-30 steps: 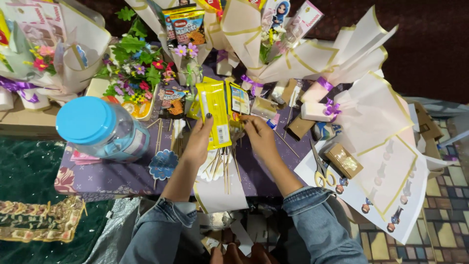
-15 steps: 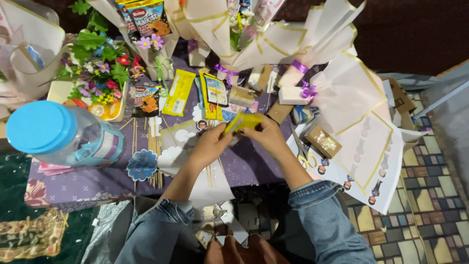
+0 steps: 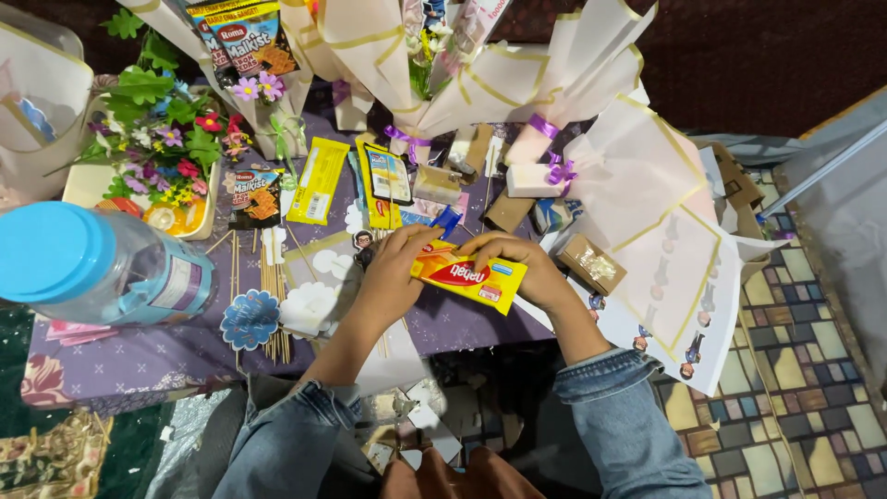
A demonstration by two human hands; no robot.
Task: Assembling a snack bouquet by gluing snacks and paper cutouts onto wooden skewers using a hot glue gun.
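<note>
Both hands are clamped on one yellow snack packet [image 3: 469, 276], held just above the near edge of the purple worktop [image 3: 139, 356]. The left hand [image 3: 399, 268] grips its left end with the fingers curled over the top edge; the right hand [image 3: 519, 268] covers the upper right part, knuckles up. The packet is a flat, glossy oblong, tilted so its right end sits lower, with a red oval patch in the middle and a small blue mark near the right end.

Just beyond the hands lie two more yellow packets [image 3: 317, 181] flat on the worktop, and past them stand paper-wrapped bouquets [image 3: 517, 83] tied with purple ribbon. Well to the left of the left hand lies a clear jar with a blue lid [image 3: 97, 268], on its side.
</note>
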